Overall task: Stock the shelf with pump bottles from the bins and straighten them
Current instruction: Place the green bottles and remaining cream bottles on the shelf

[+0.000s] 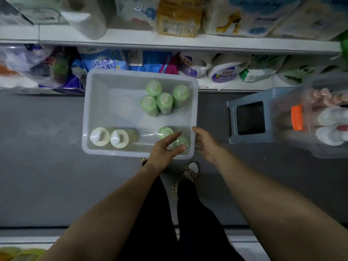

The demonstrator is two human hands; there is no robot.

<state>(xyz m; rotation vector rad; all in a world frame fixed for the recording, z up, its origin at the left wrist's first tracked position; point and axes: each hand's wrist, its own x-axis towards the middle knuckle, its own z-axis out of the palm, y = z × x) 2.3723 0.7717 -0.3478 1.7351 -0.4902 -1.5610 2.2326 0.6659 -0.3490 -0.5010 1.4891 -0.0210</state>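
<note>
Reaching into the bin (90, 117), the left hand (165, 147) half-curls, empty, over an upright green bottle (181, 142); the right hand (204, 142) hangs slack outside

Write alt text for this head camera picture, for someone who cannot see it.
Seen from above, a person's left hand reaches into a white bin on the floor, fingers at a green bottle, while the right hand hovers open beside the bin's rim. Six green and two white bottles stand inside, below stocked shelves.
</note>
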